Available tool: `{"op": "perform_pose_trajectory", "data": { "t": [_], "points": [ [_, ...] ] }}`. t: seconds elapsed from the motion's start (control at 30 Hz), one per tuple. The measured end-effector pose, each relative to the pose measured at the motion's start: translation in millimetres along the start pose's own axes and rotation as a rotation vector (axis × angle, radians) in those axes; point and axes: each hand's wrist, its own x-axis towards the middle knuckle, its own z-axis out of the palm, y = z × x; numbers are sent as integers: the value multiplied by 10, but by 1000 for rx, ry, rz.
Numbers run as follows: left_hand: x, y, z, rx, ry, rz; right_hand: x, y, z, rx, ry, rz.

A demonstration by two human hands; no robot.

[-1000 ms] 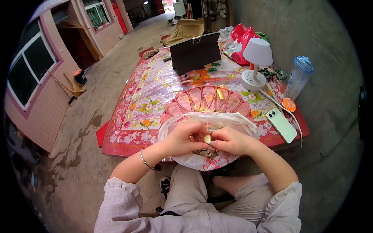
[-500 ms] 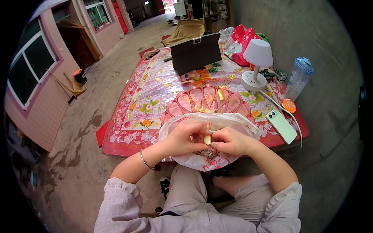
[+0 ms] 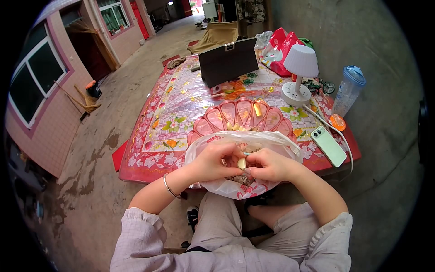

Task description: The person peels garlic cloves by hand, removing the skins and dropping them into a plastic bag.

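A pale garlic clove (image 3: 241, 163) is pinched between the fingers of my left hand (image 3: 219, 159), over the open mouth of a white plastic bag (image 3: 206, 174). From the other side my right hand (image 3: 270, 164) presses thumb and fingers against the same clove. Inside the bag lie dry skins and bits (image 3: 242, 180), partly hidden by my hands. Just behind the bag stands a pink scalloped tray (image 3: 226, 111) with several peeled cloves (image 3: 235, 127) in it.
On the flowered table (image 3: 158, 131) are a dark tablet case (image 3: 229, 62), a white lamp (image 3: 300, 61) with a cable, a green phone (image 3: 328, 146), a blue-lidded cup (image 3: 348, 90), an orange round item (image 3: 337, 122) and a red bag (image 3: 285, 50).
Both hands stay in the same place over the bag; only the fingers and the clove have shifted slightly.
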Motion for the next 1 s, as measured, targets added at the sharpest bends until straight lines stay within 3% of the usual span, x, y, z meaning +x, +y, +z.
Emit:
{"op": "perform_pose_trajectory", "data": {
  "t": [0.43,0.5,0.63,0.73,0.83,0.93,1.0],
  "points": [
    [12,18,4,100,-10,82,10,-45,7,111,-25,165],
    [9,14,12,114,-12,112,15,3,19,-8,3,11],
    [-9,14,7,-26,4,15,11,-7,10,99,-11,127],
    [-12,-37,-6,-122,29,-55,9,41,27,159,92,4],
    [-6,-33,-12,-149,33,-72,22,23,23,-32,117,-60],
    [-8,-40,-13,-137,22,-50,22,7,25,-136,129,20],
    [-15,-73,-17,-147,13,-46,37,61,54,-132,183,-104]
  ]
}}
